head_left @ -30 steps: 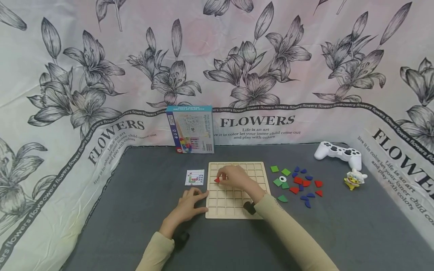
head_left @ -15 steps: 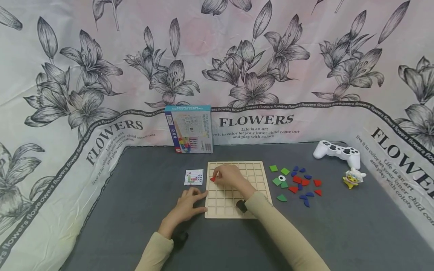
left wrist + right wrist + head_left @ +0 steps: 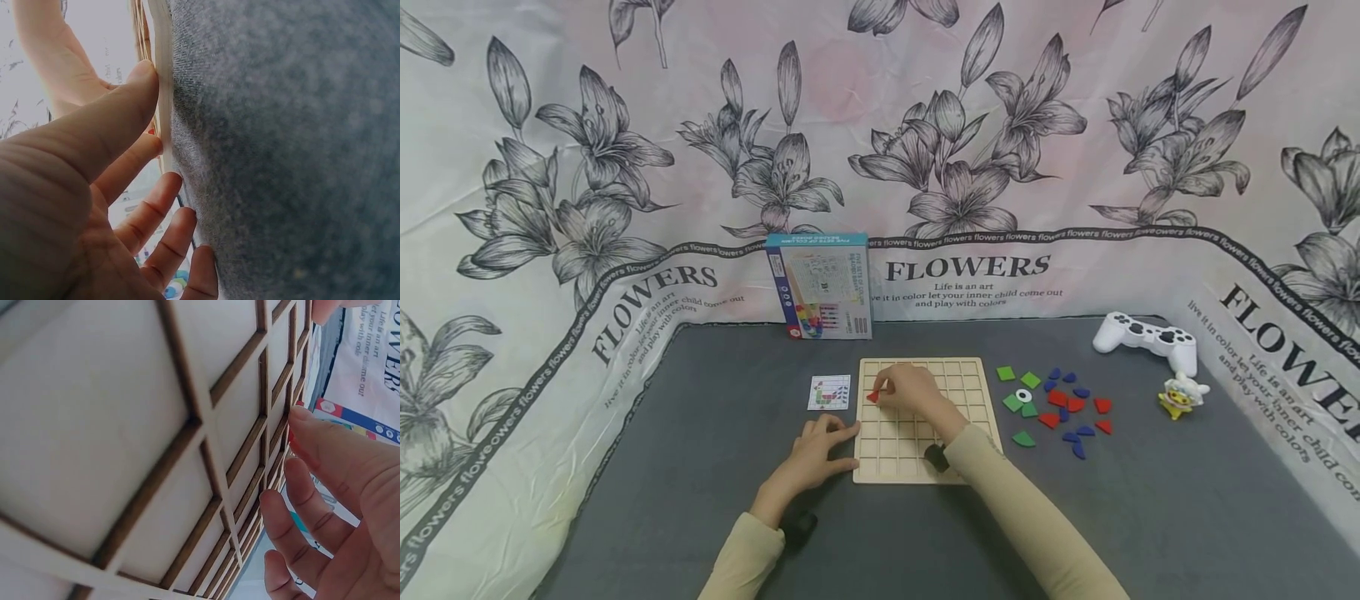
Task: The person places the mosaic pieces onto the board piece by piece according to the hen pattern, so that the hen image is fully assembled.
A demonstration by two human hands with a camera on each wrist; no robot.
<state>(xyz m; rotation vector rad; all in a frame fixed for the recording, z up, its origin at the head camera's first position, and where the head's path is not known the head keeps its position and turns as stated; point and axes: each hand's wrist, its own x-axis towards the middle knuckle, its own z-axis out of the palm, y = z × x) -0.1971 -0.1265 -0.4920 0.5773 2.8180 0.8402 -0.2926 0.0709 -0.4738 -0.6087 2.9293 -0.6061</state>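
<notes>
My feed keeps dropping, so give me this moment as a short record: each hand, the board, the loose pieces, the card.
right hand: pinches a red piece over the board's left columns
left hand: fingertips against the board's left edge, holds nothing
wooden grid board: flat on the grey cloth, cells in view bare
loose pieces: green, red, blue, right of the board
pattern card: left of the board

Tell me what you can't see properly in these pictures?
- Red piece: head view, mostly covered by the right hand; its shape is unclear.
- Small card: head view, picture too small to read.
- Wooden grid board: right wrist view, cut off by the edges.
- Left hand: left wrist view, close and blurred, blocking the board's edge.
</notes>
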